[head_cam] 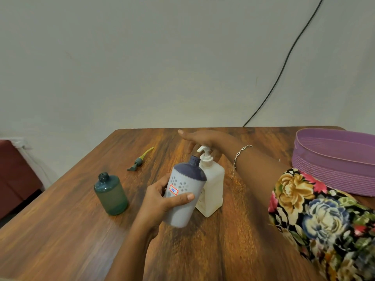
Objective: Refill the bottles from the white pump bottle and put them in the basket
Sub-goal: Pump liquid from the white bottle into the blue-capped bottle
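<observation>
Head view: the left hand (pixel 160 197) grasps a pale grey bottle (pixel 183 191) with a dark blue shoulder. The bottle is tilted, and its uncapped neck sits just beside the nozzle of the white pump bottle (pixel 212 189). That bottle stands upright at the table's middle; how full it is I cannot tell. The right hand (pixel 199 138) lies over the pump head with its fingers straight, gripping nothing. At 9 o'clock from the pump bottle stands an open teal bottle (pixel 110 194), darker near its base. A loose pump head (pixel 140 159) lies at 10 o'clock. The purple basket (pixel 332 165) sits at 3 o'clock, well apart. All of this rests on a wooden table (pixel 60 230) against a pale wall (pixel 142 57), down which a black cable (pixel 284 63) runs.
</observation>
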